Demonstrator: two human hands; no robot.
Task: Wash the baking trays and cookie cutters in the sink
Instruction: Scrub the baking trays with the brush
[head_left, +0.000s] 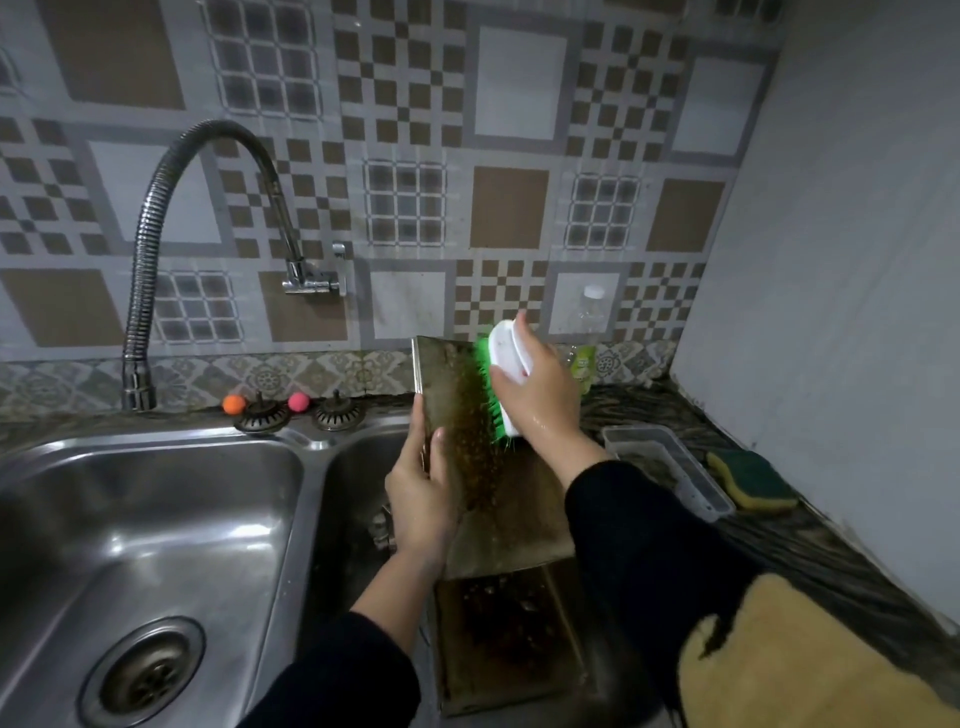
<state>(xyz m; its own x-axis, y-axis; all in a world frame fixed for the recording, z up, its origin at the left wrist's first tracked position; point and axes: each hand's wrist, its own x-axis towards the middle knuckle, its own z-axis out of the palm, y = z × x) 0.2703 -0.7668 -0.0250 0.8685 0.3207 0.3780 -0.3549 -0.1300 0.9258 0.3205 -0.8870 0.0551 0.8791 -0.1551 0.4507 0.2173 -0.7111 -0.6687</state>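
Observation:
A dirty metal baking tray (457, 395) stands tilted upright over the right sink basin (358, 483), smeared with brown grime. My left hand (421, 499) grips its left edge, thumb on the face. My right hand (540, 384) holds a white scrub brush (506, 358) whose green bristles press against the tray's upper right. A second dirty tray (504, 639) lies flat in the basin below. No cookie cutters can be made out.
The left basin (156, 530) with its drain sits under a flexible faucet (150, 249). Two sink strainers and an orange and a pink ball lie on the back rim. A clear plastic container (670, 462), a green-yellow sponge (750, 480), a bottle (584, 364) and a yellow cloth (789, 660) occupy the right counter.

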